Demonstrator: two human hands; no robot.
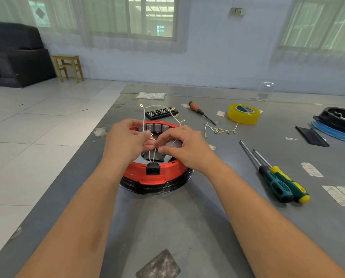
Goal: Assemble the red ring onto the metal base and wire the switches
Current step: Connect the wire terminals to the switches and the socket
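Observation:
The red ring [153, 176] sits on a round base with a black rim [157, 188] in the middle of the grey table. A black power socket [153, 168] faces me at its front, and grey switches [157, 127] line its far inner wall. White wires [159, 106] with brass terminals rise from the socket and fan out behind my hands. My left hand [127, 140] pinches these wires above the ring's opening. My right hand [184, 146] pinches the wires just to its right, thumb tip pointing left.
Two screwdrivers [276, 177] with green and yellow handles lie at the right. A wooden-handled screwdriver [200, 112], yellow tape roll [243, 113], loose terminal wires [220, 130] and a black bit case [161, 112] lie behind. Another black base [338, 121] is at the far right. The table's left edge [67, 173] runs diagonally.

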